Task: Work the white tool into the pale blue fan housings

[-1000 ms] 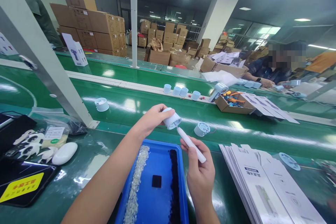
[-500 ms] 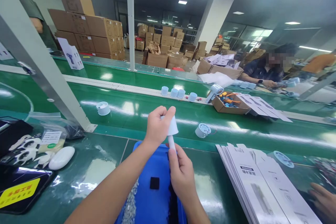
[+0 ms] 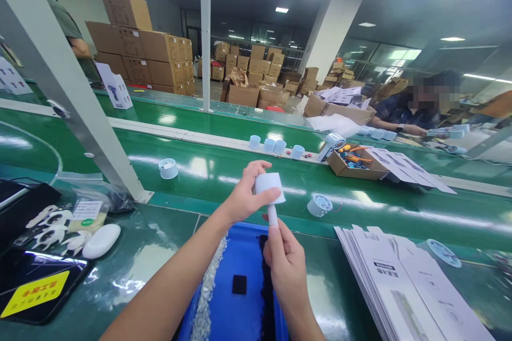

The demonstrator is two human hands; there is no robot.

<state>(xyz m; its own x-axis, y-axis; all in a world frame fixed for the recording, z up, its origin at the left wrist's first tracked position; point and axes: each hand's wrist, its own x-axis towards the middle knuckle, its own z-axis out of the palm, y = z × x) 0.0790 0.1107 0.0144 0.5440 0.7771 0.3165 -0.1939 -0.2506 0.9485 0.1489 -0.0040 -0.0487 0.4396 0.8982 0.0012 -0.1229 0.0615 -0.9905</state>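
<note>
My left hand [image 3: 252, 192] is closed around a pale blue cup-shaped plastic housing [image 3: 269, 183], thumb across its lower front. Below it, my right hand [image 3: 286, 256] grips a white rod [image 3: 272, 216] whose upper end meets the underside of the housing; whether it goes inside is hidden. Both hands are raised over a blue tray [image 3: 222, 293]. Along the tray's left side lie small clear pieces [image 3: 205, 298], along its right side small black pieces [image 3: 267, 298], with a black square [image 3: 239, 284] between them.
Pale blue fan housings [image 3: 168, 169] [image 3: 320, 205] stand on the green conveyor [image 3: 208, 170]. At right lies a stack of flat printed cartons [image 3: 384, 277]. A phone [image 3: 40, 287] and a white mouse [image 3: 101, 241] are at left, beside a metal post [image 3: 92, 112]. A co-worker [image 3: 416, 112] sits across the line.
My left thumb has come down from the top of the housing to its lower front, so more of the housing shows. The rod stays in my right hand. The view has shifted slightly.
</note>
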